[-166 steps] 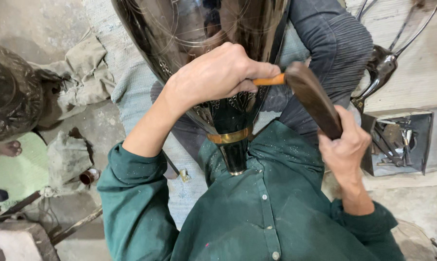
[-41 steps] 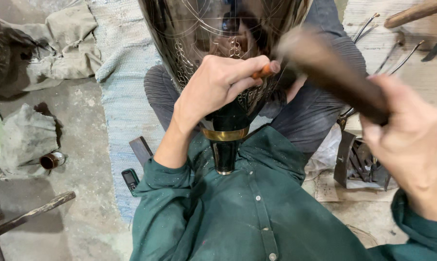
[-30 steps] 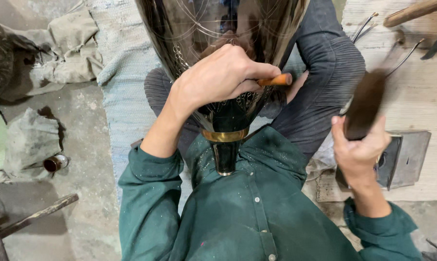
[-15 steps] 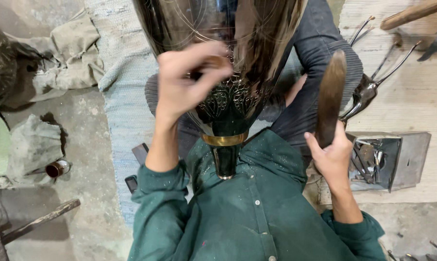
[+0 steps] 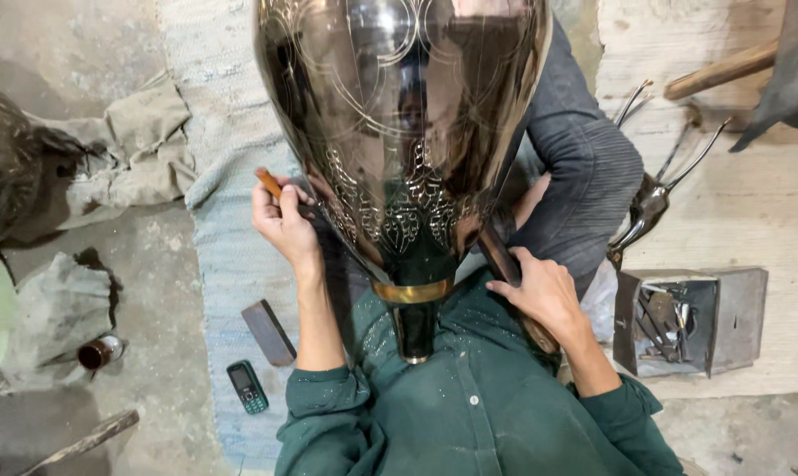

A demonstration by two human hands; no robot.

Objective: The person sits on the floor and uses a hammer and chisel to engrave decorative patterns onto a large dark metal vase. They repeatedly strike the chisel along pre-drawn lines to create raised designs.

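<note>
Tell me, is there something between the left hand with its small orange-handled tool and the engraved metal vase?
Nothing visible stands between them. The left hand holds the orange-handled tool right at the left side of the engraved metal vase, with only open space there. The right hand holds a dark wooden handle on the vase's other side.

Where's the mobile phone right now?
In the head view the mobile phone lies low on the left, on the pale woven mat, just below the dark rectangular block and left of the person's left forearm.
</note>
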